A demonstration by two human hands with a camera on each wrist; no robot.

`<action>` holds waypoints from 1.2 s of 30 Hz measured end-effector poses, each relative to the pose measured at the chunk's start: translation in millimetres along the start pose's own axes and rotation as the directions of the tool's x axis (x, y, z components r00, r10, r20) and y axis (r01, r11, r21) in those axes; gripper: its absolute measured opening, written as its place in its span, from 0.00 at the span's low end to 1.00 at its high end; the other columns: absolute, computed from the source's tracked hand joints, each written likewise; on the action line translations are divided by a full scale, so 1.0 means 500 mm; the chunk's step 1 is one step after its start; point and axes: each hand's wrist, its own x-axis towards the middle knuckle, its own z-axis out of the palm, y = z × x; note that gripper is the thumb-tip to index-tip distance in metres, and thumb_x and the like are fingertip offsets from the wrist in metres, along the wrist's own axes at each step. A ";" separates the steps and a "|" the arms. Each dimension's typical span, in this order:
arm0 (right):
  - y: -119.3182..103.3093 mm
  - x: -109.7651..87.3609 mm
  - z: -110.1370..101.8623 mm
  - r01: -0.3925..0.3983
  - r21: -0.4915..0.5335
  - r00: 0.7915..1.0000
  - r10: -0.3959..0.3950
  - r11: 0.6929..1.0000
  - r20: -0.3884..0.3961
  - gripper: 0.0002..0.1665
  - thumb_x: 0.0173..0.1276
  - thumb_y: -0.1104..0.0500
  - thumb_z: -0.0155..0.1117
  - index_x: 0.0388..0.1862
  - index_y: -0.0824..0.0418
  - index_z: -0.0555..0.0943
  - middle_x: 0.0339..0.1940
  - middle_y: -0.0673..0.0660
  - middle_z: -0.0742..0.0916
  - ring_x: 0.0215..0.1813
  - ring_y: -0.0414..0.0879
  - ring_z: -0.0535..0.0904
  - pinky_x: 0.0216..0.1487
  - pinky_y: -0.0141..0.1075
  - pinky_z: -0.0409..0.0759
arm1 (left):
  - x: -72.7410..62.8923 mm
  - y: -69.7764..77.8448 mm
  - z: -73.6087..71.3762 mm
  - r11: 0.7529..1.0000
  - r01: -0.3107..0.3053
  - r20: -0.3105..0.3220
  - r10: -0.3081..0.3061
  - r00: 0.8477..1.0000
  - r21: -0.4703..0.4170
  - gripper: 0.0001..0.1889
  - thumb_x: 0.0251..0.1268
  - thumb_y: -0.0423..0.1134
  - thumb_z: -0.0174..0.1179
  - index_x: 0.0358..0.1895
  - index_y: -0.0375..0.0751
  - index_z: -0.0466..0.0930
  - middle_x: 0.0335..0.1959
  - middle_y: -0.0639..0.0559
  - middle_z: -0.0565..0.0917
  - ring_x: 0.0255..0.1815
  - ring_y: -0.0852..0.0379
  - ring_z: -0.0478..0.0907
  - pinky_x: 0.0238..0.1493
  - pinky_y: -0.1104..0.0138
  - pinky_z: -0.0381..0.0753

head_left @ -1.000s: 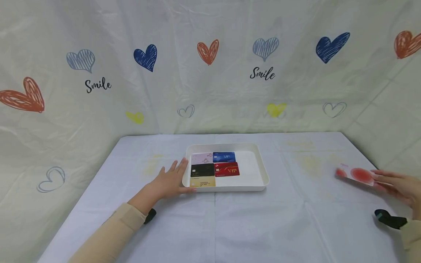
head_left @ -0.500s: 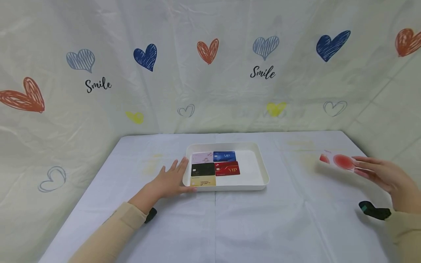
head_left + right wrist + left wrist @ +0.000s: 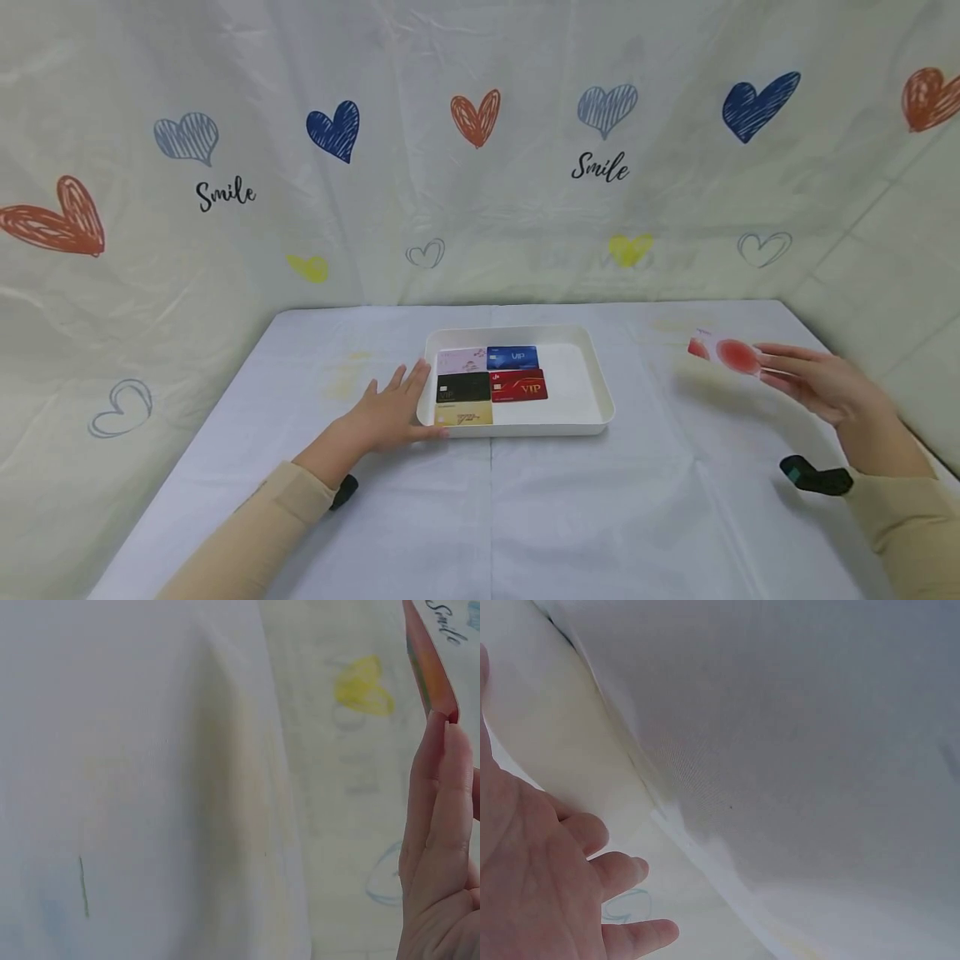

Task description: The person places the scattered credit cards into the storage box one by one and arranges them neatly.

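My right hand (image 3: 817,379) pinches a white card with red round patches (image 3: 723,352) by its right end, above the right part of the table. In the right wrist view the card (image 3: 433,667) sticks out past the fingertips, seen nearly edge-on. At the left end of a shallow white tray (image 3: 577,408), my left hand (image 3: 382,417) rests with fingers spread along the rim and thumb at the front edge. Inside the tray's left part lie a pink card (image 3: 461,361), a blue VIP card (image 3: 512,357), a black card (image 3: 462,387), a red VIP card (image 3: 517,386) and a gold card (image 3: 463,414).
A white cloth covers the table (image 3: 585,517). Behind it hangs a pale curtain (image 3: 525,200) printed with hearts and "Smile". Black wrist devices show at the left sleeve (image 3: 247,533) and the right sleeve (image 3: 907,521).
My right hand has carried the red-patched card leftward and upward from the table's right side toward the tray. The left hand, tray and the cards in it have stayed put.
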 end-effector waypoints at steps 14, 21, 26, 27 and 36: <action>0.027 0.048 0.109 -0.088 -0.219 0.993 0.069 0.972 -0.091 0.18 0.79 0.67 0.57 0.39 0.49 0.90 0.40 0.48 0.87 0.41 0.43 0.87 0.45 0.33 0.85 | 0.002 -0.002 0.002 1.000 0.003 0.000 -0.003 1.000 0.002 0.62 0.62 0.74 0.60 0.84 0.36 0.40 0.85 0.43 0.45 0.83 0.39 0.41 0.73 0.32 0.44; 0.049 0.062 0.169 -0.090 -0.262 0.992 0.062 0.961 -0.111 0.16 0.79 0.65 0.59 0.38 0.47 0.88 0.40 0.47 0.87 0.40 0.42 0.88 0.45 0.34 0.85 | 0.005 -0.006 0.007 1.000 0.004 0.002 -0.004 1.000 0.005 0.62 0.61 0.75 0.59 0.84 0.36 0.40 0.85 0.44 0.45 0.83 0.39 0.42 0.73 0.32 0.44; 0.054 0.072 0.207 -0.078 -0.343 0.994 0.045 0.936 -0.103 0.14 0.78 0.63 0.60 0.38 0.45 0.87 0.41 0.46 0.87 0.41 0.41 0.87 0.47 0.34 0.85 | 0.003 -0.003 0.003 1.000 0.006 0.007 -0.006 1.000 0.006 0.62 0.62 0.75 0.59 0.84 0.36 0.39 0.85 0.44 0.45 0.83 0.39 0.42 0.74 0.32 0.44; 0.055 0.075 0.214 -0.072 -0.354 0.995 0.042 0.933 -0.093 0.14 0.78 0.64 0.60 0.39 0.45 0.87 0.41 0.47 0.87 0.41 0.41 0.87 0.47 0.34 0.85 | 0.002 -0.002 0.002 1.000 0.008 0.008 -0.008 1.000 0.006 0.62 0.62 0.75 0.58 0.84 0.36 0.39 0.85 0.44 0.45 0.83 0.39 0.41 0.74 0.32 0.43; 0.075 0.099 0.275 -0.080 -0.413 0.997 0.064 0.907 -0.051 0.07 0.78 0.62 0.62 0.47 0.52 0.85 0.43 0.48 0.87 0.40 0.41 0.86 0.46 0.33 0.85 | 0.002 0.000 0.002 1.000 0.006 0.011 -0.006 1.000 0.003 0.62 0.62 0.74 0.59 0.84 0.36 0.39 0.85 0.43 0.44 0.83 0.39 0.41 0.74 0.32 0.44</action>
